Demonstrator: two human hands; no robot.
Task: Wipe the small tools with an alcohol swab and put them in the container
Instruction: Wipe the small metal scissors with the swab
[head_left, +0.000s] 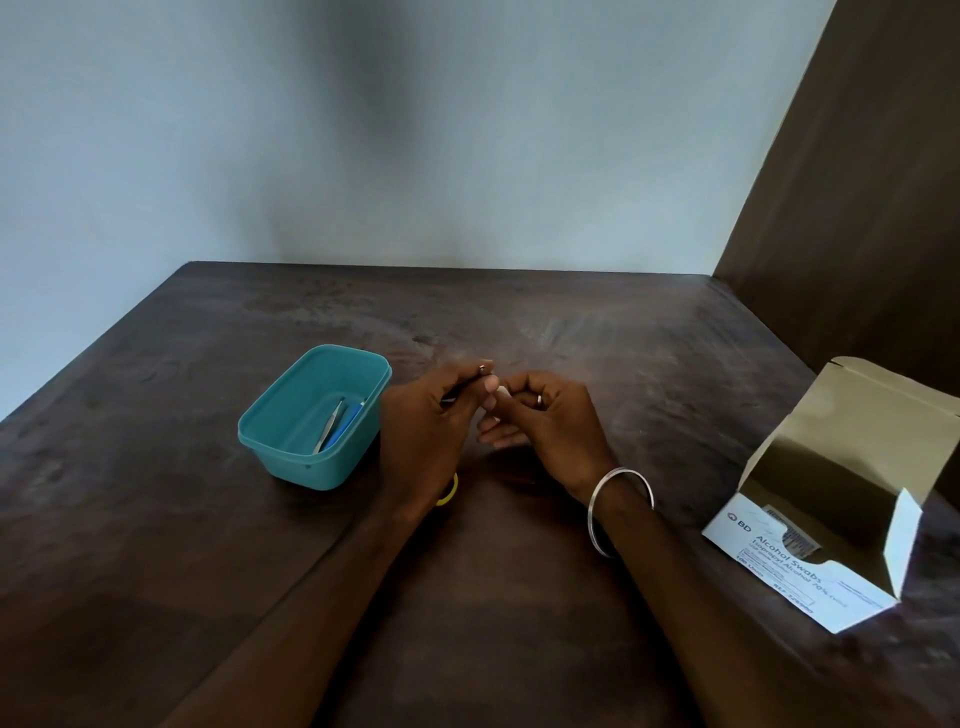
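My left hand (431, 421) grips a thin metal tool (470, 382) above the table, its rounded tip sticking out past my fingers. Right beside it, my right hand (545, 415) pinches a small white swab (503, 389) against the tool's shaft. Left of my hands stands the teal plastic container (270, 436), open at the top. Inside it lie metal tweezers (329, 425) and a blue-handled tool (345, 423).
An opened white box of alcohol swabs (789, 577) lies at the right, flap raised. The dark wooden table (208, 545) meets a pale wall at the back and a brown panel (857, 208) at the right. A yellow band and a metal bangle circle my wrists.
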